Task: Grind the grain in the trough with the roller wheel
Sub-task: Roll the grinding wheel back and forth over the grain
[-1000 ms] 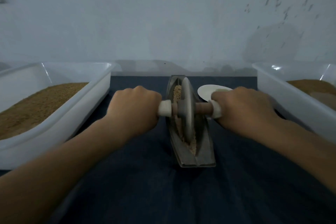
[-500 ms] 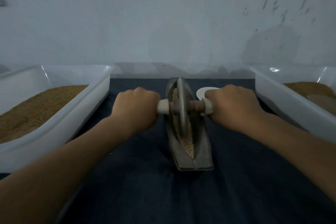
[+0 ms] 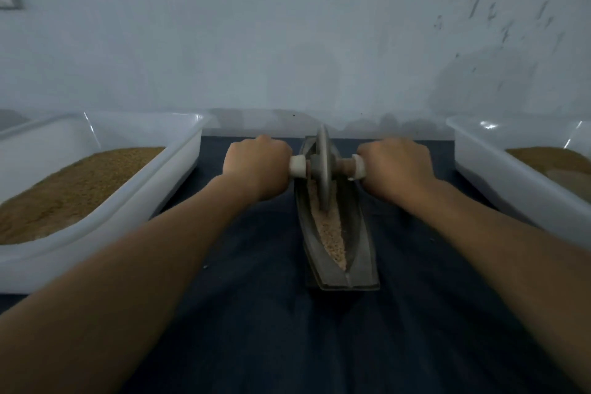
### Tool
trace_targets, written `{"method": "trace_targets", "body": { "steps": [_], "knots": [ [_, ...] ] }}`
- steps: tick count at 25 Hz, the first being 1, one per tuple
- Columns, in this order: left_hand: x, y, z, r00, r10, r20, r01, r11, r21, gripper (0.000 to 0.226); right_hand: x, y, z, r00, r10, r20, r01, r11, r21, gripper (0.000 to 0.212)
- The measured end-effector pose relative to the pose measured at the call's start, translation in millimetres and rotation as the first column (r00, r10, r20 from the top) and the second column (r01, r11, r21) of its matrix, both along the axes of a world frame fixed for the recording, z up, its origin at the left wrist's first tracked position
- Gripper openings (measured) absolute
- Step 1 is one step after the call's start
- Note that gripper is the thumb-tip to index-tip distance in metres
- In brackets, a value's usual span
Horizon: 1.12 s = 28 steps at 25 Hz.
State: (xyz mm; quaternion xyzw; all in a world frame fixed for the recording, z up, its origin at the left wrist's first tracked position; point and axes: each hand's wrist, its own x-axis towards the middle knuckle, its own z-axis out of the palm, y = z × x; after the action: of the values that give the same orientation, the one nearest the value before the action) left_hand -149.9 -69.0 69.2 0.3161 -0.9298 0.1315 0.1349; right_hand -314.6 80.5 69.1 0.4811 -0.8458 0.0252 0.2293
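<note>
Left hand (image 3: 256, 166) and right hand (image 3: 395, 166) each fist closed around one end of the white-capped wooden axle (image 3: 343, 166). Grey metal roller wheel (image 3: 322, 163) upright, now at the far end of the boat-shaped grey metal trough (image 3: 361, 253); a second ago it sat mid-trough. Pale crushed grain (image 3: 331, 233) lies exposed at the near end. Forward stroke looks spent; return pass due. Dark blue cloth (image 3: 287, 329) underneath.

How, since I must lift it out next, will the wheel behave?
The wheel looks like solid metal, so probably heavy and stiff. It stands on a thin rim in the trough, so it would likely tip if released.
</note>
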Motion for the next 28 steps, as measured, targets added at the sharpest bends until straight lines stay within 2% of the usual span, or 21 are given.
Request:
{"method": "trace_targets", "body": {
  "steps": [1, 3, 5, 6, 8, 9, 11, 14, 16, 19, 21, 23, 24, 26, 28],
  "knots": [
    [11.3, 3.9, -5.8, 0.999, -0.035, -0.033, 0.033, 0.997, -0.068, 0.004, 1.4, 14.1, -4.5, 0.997, 0.039, -0.06, -0.041, 0.998, -0.036, 0.016],
    [38.8, 17.7, -22.7, 0.978, -0.178, -0.106, 0.138, 0.942, -0.306, 0.025, 13.0, 49.1, -18.8, 0.968, 0.115, -0.222, -0.147, 0.98, -0.136, 0.031],
    [53.7, 26.7, -19.8, 0.937, -0.315, -0.148, 0.223, 0.87, -0.439, 0.04, 15.7, 71.0, -27.3, 0.946, 0.17, -0.277, -0.225, 0.957, -0.181, 0.034],
    [49.7, 23.9, -14.5, 0.937, -0.32, -0.138, 0.233, 0.87, -0.434, 0.043, 11.6, 70.0, -29.2, 0.952, 0.176, -0.252, -0.222, 0.96, -0.169, 0.035],
    [35.9, 21.7, -15.1, 0.981, -0.189, -0.045, 0.159, 0.915, -0.37, 0.037, 11.2, 52.5, -26.3, 0.977, 0.103, -0.189, -0.129, 0.983, -0.132, 0.033],
    [22.3, 14.9, -17.9, 0.991, -0.125, -0.051, 0.103, 0.944, -0.313, 0.025, 8.1, 35.4, -24.8, 0.983, 0.044, -0.18, -0.064, 0.992, -0.108, 0.026],
    [-1.7, 4.4, -11.3, 0.996, -0.004, -0.087, -0.015, 0.977, -0.212, 0.002, 2.7, 3.0, -14.3, 0.998, -0.02, -0.056, 0.015, 0.997, -0.081, 0.015],
    [-3.2, 2.1, -8.5, 0.998, -0.015, -0.067, 0.003, 0.985, -0.172, 0.005, -5.1, -4.7, -6.3, 1.0, -0.001, 0.009, 0.001, 1.0, -0.011, 0.016],
    [19.9, 4.8, -14.7, 0.99, -0.118, -0.078, 0.1, 0.976, -0.195, 0.018, -3.5, 22.5, -12.7, 0.988, 0.086, -0.131, -0.093, 0.995, -0.047, 0.024],
    [59.3, 18.3, -20.9, 0.953, -0.287, -0.098, 0.235, 0.903, -0.36, 0.038, 9.7, 69.5, -25.4, 0.926, 0.159, -0.343, -0.238, 0.95, -0.201, 0.042],
    [55.5, 19.1, -21.2, 0.964, -0.251, -0.092, 0.203, 0.911, -0.36, 0.037, 5.7, 68.9, -30.2, 0.94, 0.145, -0.308, -0.214, 0.956, -0.202, 0.041],
    [31.4, 15.3, -19.0, 0.991, -0.112, -0.07, 0.086, 0.949, -0.303, 0.018, 2.9, 39.6, -24.0, 0.973, 0.056, -0.222, -0.085, 0.989, -0.124, 0.03],
    [16.3, 12.9, -10.7, 0.997, -0.04, -0.073, 0.021, 0.972, -0.234, 0.006, 2.0, 20.8, -14.3, 0.993, 0.021, -0.113, -0.031, 0.995, -0.094, 0.022],
    [-5.6, 6.4, 1.7, 0.998, 0.037, -0.056, -0.044, 0.992, -0.121, 0.008, -5.5, -6.0, -1.6, 0.995, -0.041, 0.092, 0.043, 0.999, -0.021, 0.018],
    [-5.7, 3.1, -0.7, 0.999, 0.036, -0.041, -0.041, 0.989, -0.139, 0.007, -8.3, -7.0, 0.3, 0.993, -0.041, 0.108, 0.038, 0.999, 0.024, 0.017]
  ]
}}
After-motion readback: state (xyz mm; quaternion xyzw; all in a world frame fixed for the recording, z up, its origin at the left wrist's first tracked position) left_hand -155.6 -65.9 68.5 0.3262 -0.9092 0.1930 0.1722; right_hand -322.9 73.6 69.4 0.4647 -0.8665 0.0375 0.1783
